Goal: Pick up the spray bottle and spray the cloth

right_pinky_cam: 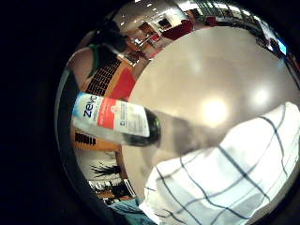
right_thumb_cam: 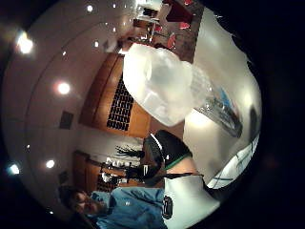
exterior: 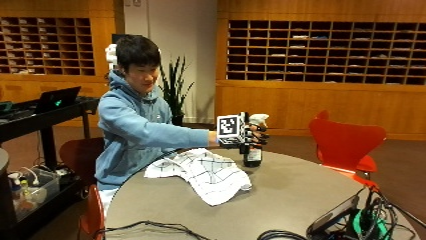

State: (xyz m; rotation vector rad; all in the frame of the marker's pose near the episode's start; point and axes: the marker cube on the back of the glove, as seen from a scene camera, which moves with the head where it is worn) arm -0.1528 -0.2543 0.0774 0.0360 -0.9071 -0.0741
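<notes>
In the outside view my gloved right hand grips the neck of the spray bottle, just under its white spray head. The bottle is upright, with its dark base at the table top; I cannot tell whether it touches. The white checked cloth lies crumpled on the table, just beside the bottle on the person's side. The little finger side palm view shows the labelled bottle over the table, with the cloth beside it. The spray head fills much of the thumb side palm view.
An orange chair stands behind the table at the right. Cables and a dark device lie at the table's front right edge, more cables at the front left. A black cart with a laptop stands at the far left.
</notes>
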